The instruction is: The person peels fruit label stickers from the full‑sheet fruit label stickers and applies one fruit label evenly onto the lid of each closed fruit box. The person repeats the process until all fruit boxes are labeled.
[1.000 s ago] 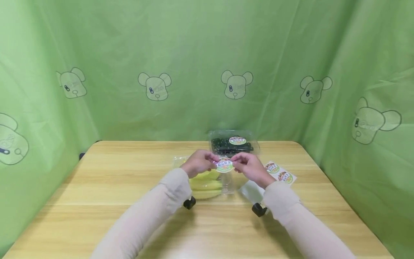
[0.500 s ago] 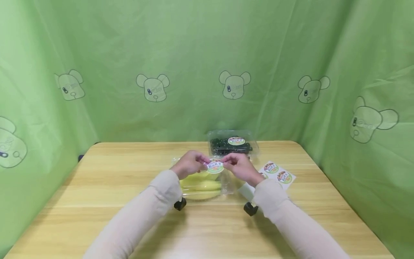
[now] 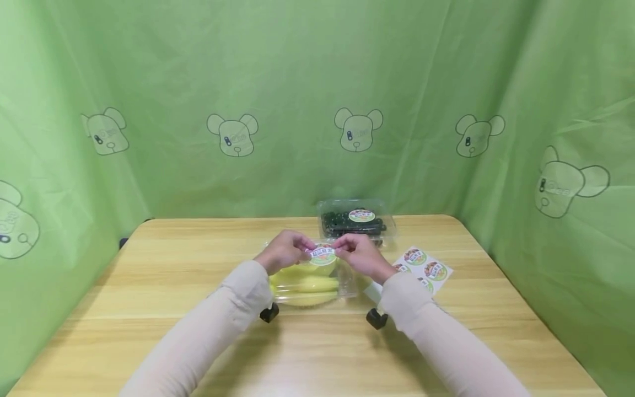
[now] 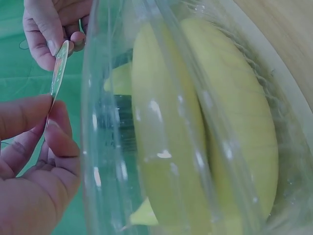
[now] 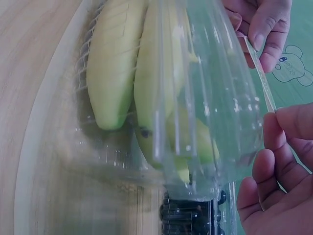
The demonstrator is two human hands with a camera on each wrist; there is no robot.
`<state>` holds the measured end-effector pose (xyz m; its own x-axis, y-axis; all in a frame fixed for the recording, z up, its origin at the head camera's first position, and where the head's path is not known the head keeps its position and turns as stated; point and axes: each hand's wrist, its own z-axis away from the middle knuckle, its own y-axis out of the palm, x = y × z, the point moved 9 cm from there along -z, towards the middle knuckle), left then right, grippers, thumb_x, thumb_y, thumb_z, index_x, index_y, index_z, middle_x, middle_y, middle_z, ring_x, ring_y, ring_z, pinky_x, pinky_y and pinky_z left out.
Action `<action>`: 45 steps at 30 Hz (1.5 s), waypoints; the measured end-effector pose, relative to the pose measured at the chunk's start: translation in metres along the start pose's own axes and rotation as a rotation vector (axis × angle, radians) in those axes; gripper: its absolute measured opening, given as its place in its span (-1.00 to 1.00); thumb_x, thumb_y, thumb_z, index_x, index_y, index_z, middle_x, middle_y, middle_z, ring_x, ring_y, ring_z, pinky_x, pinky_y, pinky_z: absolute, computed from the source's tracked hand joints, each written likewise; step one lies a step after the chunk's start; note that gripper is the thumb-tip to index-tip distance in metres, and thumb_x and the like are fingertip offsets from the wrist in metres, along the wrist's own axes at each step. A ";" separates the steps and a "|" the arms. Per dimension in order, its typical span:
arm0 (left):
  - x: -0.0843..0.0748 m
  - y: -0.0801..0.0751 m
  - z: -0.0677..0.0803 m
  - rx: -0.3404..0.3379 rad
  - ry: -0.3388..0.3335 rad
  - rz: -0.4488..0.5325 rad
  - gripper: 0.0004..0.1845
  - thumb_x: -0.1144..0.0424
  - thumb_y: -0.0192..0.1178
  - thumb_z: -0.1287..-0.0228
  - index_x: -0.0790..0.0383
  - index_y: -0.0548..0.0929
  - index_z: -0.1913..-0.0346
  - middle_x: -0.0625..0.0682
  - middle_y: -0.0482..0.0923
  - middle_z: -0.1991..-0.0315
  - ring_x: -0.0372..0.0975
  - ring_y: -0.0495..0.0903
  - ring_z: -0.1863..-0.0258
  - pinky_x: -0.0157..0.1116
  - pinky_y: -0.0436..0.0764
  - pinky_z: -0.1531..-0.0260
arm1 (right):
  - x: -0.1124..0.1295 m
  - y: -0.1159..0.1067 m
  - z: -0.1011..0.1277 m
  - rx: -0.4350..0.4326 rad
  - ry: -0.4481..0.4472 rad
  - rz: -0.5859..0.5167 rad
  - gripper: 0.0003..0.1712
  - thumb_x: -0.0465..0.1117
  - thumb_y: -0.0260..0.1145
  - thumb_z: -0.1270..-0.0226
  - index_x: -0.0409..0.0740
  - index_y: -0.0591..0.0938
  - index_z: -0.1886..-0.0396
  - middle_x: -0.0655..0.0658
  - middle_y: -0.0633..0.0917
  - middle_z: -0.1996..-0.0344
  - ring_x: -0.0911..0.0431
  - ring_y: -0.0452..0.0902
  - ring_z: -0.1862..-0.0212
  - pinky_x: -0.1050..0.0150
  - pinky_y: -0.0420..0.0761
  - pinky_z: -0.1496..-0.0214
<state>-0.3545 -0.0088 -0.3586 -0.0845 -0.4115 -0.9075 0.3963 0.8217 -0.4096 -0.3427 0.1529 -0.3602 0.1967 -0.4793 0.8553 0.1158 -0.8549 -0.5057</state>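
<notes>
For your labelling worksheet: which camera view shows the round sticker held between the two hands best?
The head view: the sticker faces the camera, pinched by the left hand and right hand above the clear box of bananas. Both wrist views show it only edge-on, a thin strip between the fingers.

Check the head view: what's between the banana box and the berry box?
The round sticker, pinched by left hand and right hand, hangs between banana box and berry box in head view.

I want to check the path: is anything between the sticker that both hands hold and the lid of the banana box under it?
Nothing visible: the sticker, pinched by the left hand and right hand, hangs above the clear lid with only open air between.
</notes>
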 end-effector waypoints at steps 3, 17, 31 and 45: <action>0.001 -0.003 0.002 -0.018 -0.003 -0.021 -0.75 0.55 0.25 -0.12 0.28 0.67 0.13 0.07 0.61 0.28 -0.14 0.56 0.31 -0.16 0.64 0.19 | 0.002 0.004 -0.001 0.007 0.002 0.004 -0.82 -0.42 0.25 -0.27 -0.29 0.64 0.13 -0.12 0.64 0.32 0.06 0.52 0.26 0.26 0.62 0.20; 0.003 -0.012 0.005 -0.052 -0.003 -0.068 -0.73 0.56 0.25 -0.11 0.28 0.67 0.12 0.06 0.62 0.25 -0.13 0.58 0.23 -0.24 0.65 0.18 | 0.009 0.013 -0.005 -0.046 0.010 0.024 -0.83 -0.44 0.27 -0.23 -0.27 0.66 0.18 -0.12 0.65 0.35 0.07 0.53 0.31 0.31 0.61 0.26; 0.008 -0.013 0.005 -0.053 -0.007 -0.099 -0.71 0.57 0.26 -0.07 0.29 0.67 0.11 0.05 0.62 0.25 -0.13 0.57 0.22 -0.25 0.64 0.18 | 0.003 0.021 -0.003 -0.065 0.013 0.006 -0.85 -0.44 0.26 -0.23 -0.23 0.65 0.22 -0.10 0.63 0.37 0.07 0.52 0.30 0.30 0.63 0.26; 0.008 -0.011 0.006 -0.053 0.013 -0.134 -0.70 0.49 0.32 -0.07 0.31 0.65 0.08 0.06 0.61 0.24 -0.12 0.57 0.18 -0.22 0.64 0.11 | 0.011 0.023 -0.002 -0.136 -0.031 0.094 -0.95 -0.26 0.34 -0.25 -0.13 0.65 0.31 -0.04 0.63 0.36 0.06 0.51 0.26 0.22 0.58 0.22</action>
<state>-0.3537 -0.0235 -0.3608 -0.1451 -0.5140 -0.8454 0.3321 0.7796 -0.5309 -0.3394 0.1277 -0.3627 0.2308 -0.5541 0.7998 -0.0366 -0.8264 -0.5619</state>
